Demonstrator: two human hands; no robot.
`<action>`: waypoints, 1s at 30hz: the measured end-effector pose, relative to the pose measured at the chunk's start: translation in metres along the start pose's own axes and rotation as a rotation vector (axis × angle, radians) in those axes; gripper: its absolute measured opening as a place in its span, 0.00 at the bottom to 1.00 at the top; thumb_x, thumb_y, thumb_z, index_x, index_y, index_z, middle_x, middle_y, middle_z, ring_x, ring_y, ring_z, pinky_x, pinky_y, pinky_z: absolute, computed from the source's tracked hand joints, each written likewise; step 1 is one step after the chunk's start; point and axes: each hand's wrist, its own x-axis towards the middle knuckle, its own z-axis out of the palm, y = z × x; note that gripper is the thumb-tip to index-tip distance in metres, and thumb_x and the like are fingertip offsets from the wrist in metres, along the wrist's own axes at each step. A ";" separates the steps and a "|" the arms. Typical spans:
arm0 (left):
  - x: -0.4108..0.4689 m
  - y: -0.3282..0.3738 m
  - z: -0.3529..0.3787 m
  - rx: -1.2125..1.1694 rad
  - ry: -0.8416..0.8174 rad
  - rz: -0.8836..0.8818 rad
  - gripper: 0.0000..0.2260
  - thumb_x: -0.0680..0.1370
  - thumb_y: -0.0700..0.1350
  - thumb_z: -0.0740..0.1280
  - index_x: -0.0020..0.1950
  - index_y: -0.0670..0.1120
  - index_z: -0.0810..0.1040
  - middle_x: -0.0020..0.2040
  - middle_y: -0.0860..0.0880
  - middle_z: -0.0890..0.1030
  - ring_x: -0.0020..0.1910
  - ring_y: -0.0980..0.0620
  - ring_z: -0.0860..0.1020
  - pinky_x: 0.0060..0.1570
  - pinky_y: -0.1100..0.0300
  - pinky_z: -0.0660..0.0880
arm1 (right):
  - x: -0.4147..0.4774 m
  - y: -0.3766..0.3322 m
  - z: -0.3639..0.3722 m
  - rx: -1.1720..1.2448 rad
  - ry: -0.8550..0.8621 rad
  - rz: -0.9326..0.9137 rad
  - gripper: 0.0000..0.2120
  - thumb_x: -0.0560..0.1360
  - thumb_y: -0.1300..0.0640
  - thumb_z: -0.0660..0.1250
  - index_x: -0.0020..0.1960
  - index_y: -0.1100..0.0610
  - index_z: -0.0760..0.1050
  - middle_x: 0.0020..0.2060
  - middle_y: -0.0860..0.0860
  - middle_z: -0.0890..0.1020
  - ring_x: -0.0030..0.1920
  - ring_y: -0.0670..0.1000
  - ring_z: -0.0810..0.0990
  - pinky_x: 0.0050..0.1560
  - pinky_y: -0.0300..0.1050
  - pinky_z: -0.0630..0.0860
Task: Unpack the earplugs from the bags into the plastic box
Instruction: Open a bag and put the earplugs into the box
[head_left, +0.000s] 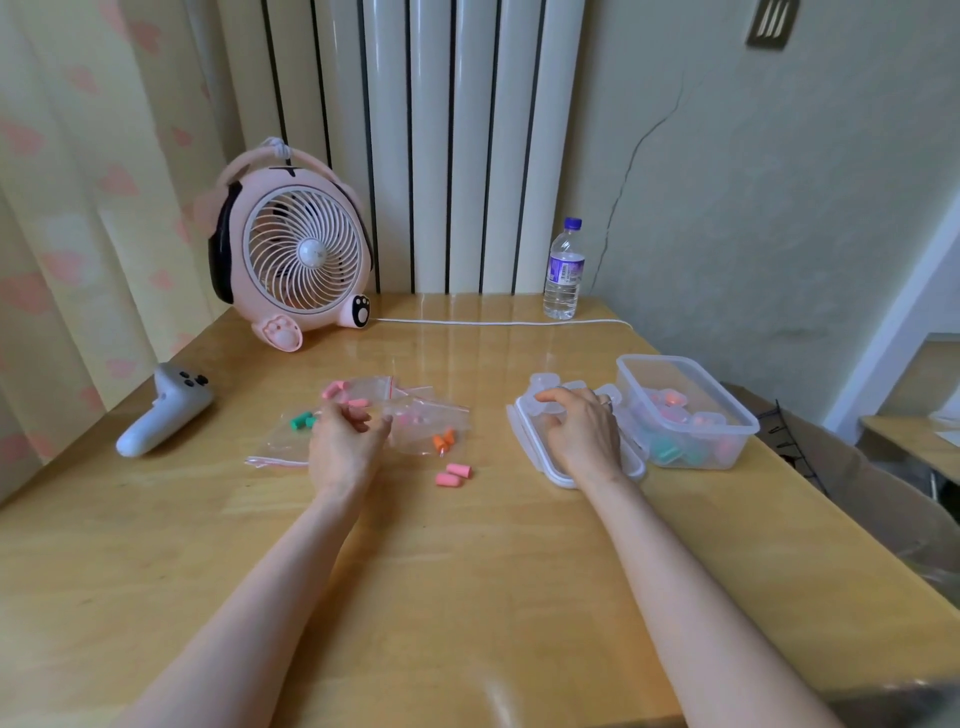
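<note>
Several small clear zip bags (415, 415) lie in a loose pile at the table's middle; they hold pink earplugs (335, 389), green earplugs (302, 420) and orange earplugs (442, 441). Two pink earplugs (454, 474) lie loose on the wood in front of the pile. My left hand (345, 444) hovers over the bags with loosely curled fingers, and nothing shows in its grip. A clear plastic box (727, 400) at the right holds small clear cases with orange and teal earplugs. Beside it lies the box lid (563, 477), with small clear cases (543, 382) on it. My right hand (584, 436) rests on them, fingers spread.
A pink desk fan (298, 260) stands at the back left, its white cable (498, 323) running across to the right. A water bottle (563, 273) stands at the back. A white controller (163, 413) lies at the left. The table's right edge is close behind the box.
</note>
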 end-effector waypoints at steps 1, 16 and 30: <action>-0.001 0.001 0.000 -0.025 0.002 0.018 0.10 0.74 0.44 0.69 0.51 0.42 0.73 0.46 0.47 0.77 0.51 0.44 0.76 0.48 0.54 0.70 | 0.001 -0.003 0.000 -0.007 -0.009 0.012 0.16 0.77 0.60 0.60 0.62 0.50 0.75 0.61 0.53 0.75 0.62 0.57 0.68 0.60 0.47 0.67; -0.044 0.032 0.000 -0.145 -0.396 0.480 0.03 0.77 0.33 0.63 0.47 0.40 0.72 0.44 0.36 0.78 0.30 0.63 0.78 0.27 0.73 0.71 | 0.043 -0.022 0.016 0.015 0.016 0.160 0.13 0.74 0.61 0.65 0.58 0.58 0.69 0.58 0.57 0.77 0.58 0.61 0.75 0.58 0.52 0.67; -0.042 0.029 -0.001 -0.358 -0.415 0.468 0.15 0.70 0.42 0.75 0.52 0.49 0.75 0.51 0.50 0.79 0.47 0.57 0.78 0.37 0.69 0.76 | -0.031 -0.063 -0.020 1.366 -0.600 0.271 0.06 0.76 0.69 0.62 0.51 0.62 0.73 0.38 0.57 0.81 0.35 0.51 0.80 0.41 0.47 0.77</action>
